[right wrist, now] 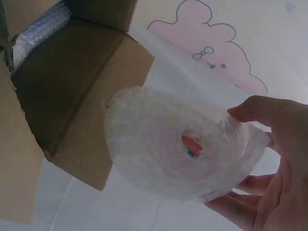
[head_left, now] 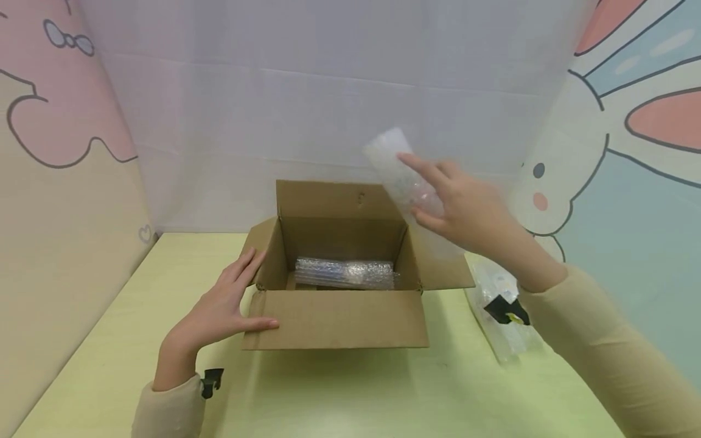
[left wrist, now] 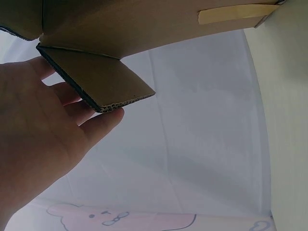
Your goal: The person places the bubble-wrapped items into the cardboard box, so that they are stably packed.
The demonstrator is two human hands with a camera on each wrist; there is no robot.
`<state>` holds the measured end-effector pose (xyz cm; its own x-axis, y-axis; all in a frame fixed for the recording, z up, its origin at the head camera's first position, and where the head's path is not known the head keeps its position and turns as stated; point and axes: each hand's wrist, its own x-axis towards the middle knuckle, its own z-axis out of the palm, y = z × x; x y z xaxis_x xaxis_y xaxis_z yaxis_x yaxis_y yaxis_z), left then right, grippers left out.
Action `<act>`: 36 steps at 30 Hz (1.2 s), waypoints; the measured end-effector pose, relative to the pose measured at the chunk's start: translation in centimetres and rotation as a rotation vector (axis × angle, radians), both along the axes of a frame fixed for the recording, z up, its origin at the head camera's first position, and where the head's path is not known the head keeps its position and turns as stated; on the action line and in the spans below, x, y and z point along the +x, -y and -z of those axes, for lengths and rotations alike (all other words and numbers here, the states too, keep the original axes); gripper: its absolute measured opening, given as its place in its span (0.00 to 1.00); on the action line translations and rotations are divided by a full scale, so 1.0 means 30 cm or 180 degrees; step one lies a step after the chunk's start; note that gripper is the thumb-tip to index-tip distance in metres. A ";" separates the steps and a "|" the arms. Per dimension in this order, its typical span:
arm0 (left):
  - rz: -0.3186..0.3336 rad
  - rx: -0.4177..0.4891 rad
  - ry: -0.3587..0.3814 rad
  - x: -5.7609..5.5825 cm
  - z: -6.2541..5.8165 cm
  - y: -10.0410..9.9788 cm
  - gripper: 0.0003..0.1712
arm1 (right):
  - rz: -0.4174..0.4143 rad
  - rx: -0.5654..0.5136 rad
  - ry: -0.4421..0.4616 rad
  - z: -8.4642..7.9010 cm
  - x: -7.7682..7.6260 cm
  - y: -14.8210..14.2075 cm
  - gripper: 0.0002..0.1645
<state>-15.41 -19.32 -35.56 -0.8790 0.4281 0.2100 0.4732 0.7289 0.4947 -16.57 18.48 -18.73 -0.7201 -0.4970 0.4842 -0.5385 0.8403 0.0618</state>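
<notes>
An open cardboard box (head_left: 334, 319) stands on the table with its flaps folded outward. My left hand (head_left: 219, 307) holds it at the near left corner, fingers at the left flap (left wrist: 103, 79) and thumb on the front flap. Up over the box's right side, my right hand (head_left: 465, 204) grips a bubble-wrapped bundle (right wrist: 149, 154) between thumb and fingers. Rounded in the right wrist view, this bundle shows a small red and green spot at its middle. Inside the box lies another bubble-wrapped package (head_left: 345, 272), long and bluish.
More clear bubble wrap (head_left: 501, 328) lies on the table to the right of the box, partly behind the right sleeve. A white cloth backdrop (head_left: 328, 115) hangs behind, with cartoon-printed panels (head_left: 619, 182) on both sides.
</notes>
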 end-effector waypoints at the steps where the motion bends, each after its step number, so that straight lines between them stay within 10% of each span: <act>1: -0.0001 -0.0003 -0.0004 0.000 0.000 0.000 0.68 | -0.0072 0.0062 0.0083 0.004 -0.016 0.015 0.43; 19: -0.0028 -0.0048 -0.0019 0.005 -0.001 0.002 0.68 | -0.1172 0.1608 0.1458 0.190 -0.230 0.271 0.43; 36: -0.0043 -0.0054 0.0024 0.016 -0.015 0.001 0.68 | -0.1126 0.2705 0.2140 0.371 -0.285 0.429 0.35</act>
